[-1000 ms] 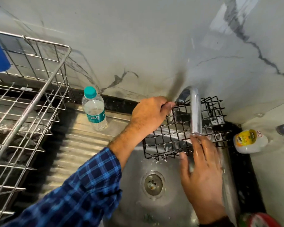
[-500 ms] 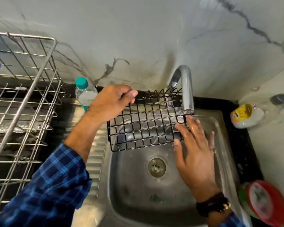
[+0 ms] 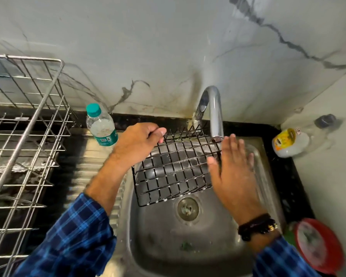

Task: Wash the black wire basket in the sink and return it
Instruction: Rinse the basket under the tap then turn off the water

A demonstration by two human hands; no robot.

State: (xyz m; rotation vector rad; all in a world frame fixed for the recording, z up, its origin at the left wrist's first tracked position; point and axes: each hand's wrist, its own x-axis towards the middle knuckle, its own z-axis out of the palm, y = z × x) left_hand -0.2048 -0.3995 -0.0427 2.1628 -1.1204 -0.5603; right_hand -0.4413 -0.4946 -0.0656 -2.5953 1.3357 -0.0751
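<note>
Since half a second earlier, the right hand [image 3: 231,172] had slid off the mesh, fingers spread flat beside the basket's right edge — probably to rub it under the tap [image 3: 214,114]. Left hand [image 3: 141,141] had its fingers clamped on the far rim, tilting the black wire basket [image 3: 174,166] over the sink [image 3: 192,250] so water could drain.

One head-worn wide-angle view looks steeply down, close over the sink [image 3: 268,176], facing the marble wall [image 3: 168,47].
</note>
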